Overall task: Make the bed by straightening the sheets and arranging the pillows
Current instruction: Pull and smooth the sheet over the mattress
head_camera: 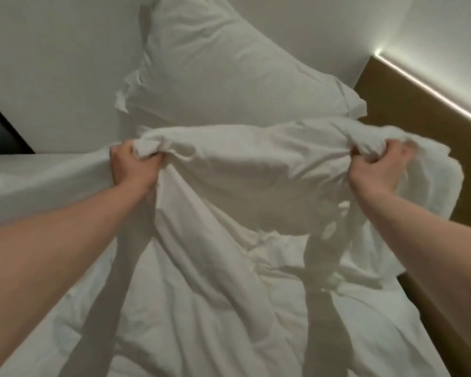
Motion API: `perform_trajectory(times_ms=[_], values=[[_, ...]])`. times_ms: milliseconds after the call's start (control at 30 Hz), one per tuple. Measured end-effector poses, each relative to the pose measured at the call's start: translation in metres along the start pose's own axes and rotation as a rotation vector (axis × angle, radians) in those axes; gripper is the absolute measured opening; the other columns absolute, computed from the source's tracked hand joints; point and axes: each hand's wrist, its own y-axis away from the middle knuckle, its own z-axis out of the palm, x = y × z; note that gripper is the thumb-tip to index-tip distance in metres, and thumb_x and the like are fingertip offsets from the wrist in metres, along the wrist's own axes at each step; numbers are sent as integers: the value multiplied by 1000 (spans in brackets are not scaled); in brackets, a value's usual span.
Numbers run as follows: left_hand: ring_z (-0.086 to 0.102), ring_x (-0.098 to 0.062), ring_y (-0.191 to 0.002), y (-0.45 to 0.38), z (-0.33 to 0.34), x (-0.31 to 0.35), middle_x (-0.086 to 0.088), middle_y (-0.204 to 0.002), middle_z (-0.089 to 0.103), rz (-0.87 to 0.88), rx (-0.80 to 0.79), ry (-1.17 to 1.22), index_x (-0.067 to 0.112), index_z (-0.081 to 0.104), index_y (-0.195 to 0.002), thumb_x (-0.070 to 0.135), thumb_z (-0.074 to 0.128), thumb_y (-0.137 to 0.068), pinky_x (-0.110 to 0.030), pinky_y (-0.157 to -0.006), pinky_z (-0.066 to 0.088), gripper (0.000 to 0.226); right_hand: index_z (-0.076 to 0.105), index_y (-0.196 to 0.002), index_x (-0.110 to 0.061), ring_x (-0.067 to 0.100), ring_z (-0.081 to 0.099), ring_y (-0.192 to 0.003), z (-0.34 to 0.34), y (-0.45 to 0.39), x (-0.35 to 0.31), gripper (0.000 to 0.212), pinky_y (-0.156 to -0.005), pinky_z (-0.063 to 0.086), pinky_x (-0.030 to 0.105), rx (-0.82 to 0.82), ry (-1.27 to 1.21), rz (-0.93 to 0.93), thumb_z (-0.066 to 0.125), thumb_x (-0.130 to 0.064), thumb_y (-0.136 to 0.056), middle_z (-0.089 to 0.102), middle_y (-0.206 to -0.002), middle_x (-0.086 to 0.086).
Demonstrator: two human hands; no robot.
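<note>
Clearly the white duvet point(229, 202) is the biggest thing to be handled: it sprawls rumpled over the bed point(38, 172), and its upper edge is lifted between the two hands while the rest trails down and back toward the person in deep folds. It looks soft, thick and limp, light enough to lift by the edge but bulky, so I would judge it will sag wherever it is not held and will billow rather than slide. The cloth seems matte, not slippery, and nothing about it looks fragile.

Beyond the fingers, a plump white pillow point(229, 66) stands tilted against the wall, its lower edge just behind the raised duvet edge. It too looks soft and easy to dent.

To the right of the fingers runs a wooden headboard panel point(408, 110) with a light strip point(430, 96) along its top.

The left hand point(136, 164) has its fingers clenched on a bunched fistful of the duvet edge; the right hand point(378, 164) grips another bunch the same way, well apart from the left. Holding at the edge, wide apart, seems the right hold for shaking it flat; nearer the corners would likely spread it better.
</note>
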Motion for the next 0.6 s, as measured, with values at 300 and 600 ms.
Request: perform_trajectory(times_ms=[300, 600], values=[[1, -18, -157, 121, 3, -55, -2, -169, -14, 226, -894, -500, 16, -5, -163, 44, 75, -86, -25, -123, 10, 115, 11, -164, -25, 28, 7, -159, 9, 134, 61, 90, -123, 26, 39, -695, 475, -122, 65, -11, -93, -14, -171, 2], [24, -18, -150, 292, -194, -214, 6, -168, 9, -61, -1043, -683, 28, 29, -157, 44, 63, -92, -28, -117, 28, 75, 33, -157, -17, 26, 19, -155, -80, 377, 110, 72, -123, 21, 35, -1132, 511, -84, 67, -19, -93, 22, -166, 8]])
